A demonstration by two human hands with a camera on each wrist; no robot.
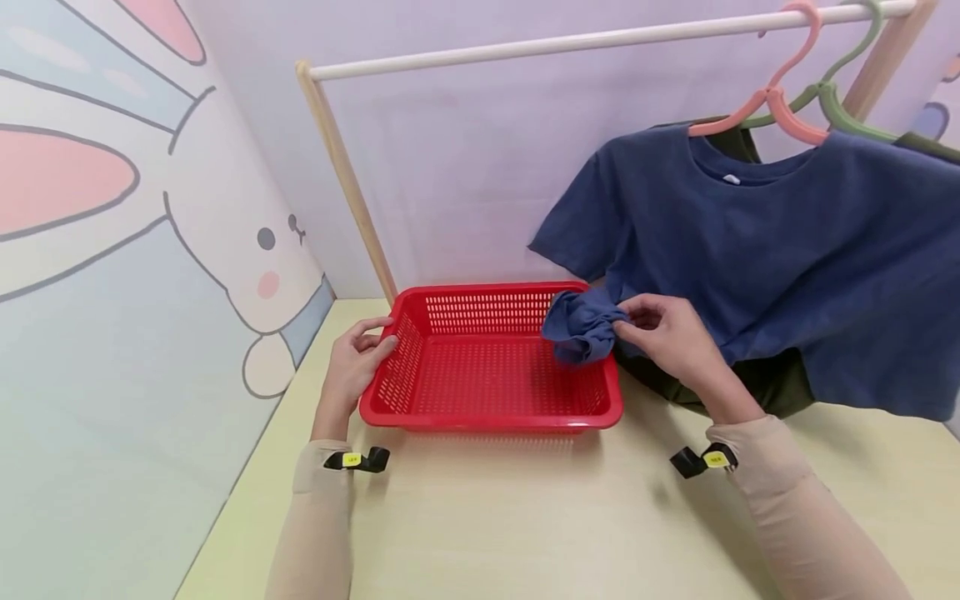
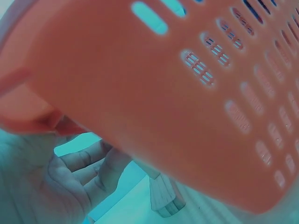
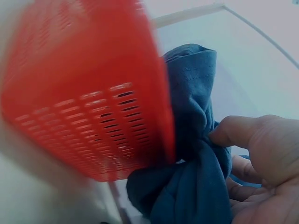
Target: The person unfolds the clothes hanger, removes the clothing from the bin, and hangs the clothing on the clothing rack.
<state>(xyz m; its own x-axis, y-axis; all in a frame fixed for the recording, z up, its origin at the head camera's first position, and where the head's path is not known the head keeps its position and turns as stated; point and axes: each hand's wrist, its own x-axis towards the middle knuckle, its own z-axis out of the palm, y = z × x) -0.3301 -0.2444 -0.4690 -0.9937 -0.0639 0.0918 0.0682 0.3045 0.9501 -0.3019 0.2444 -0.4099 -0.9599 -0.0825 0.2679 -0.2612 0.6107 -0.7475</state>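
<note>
A red plastic basket [image 1: 491, 423] with slotted walls stands on the table. At its left end, my left hand [image 1: 354, 362] grips the rim; the left wrist view shows curled fingers [image 2: 107, 175] beside the basket wall [image 2: 140, 93]. My right hand [image 1: 671, 337] pinches a crumpled blue cloth [image 1: 581, 325] over the basket's back right corner. In the right wrist view the bunched cloth [image 3: 194, 135] hangs against the rim, with the thumb on it. Whether this cloth joins the hanging blue T-shirt [image 1: 750, 242] cannot be told.
A clothes rack with a white bar [image 1: 525, 48] and wooden legs [image 1: 348, 179] stands behind. A pink hanger [image 1: 772, 96] and a green hanger [image 1: 832, 96] hang from it at right. Dark green fabric [image 1: 772, 383] shows behind the T-shirt. A rabbit-patterned wall [image 1: 225, 250] borders the left side.
</note>
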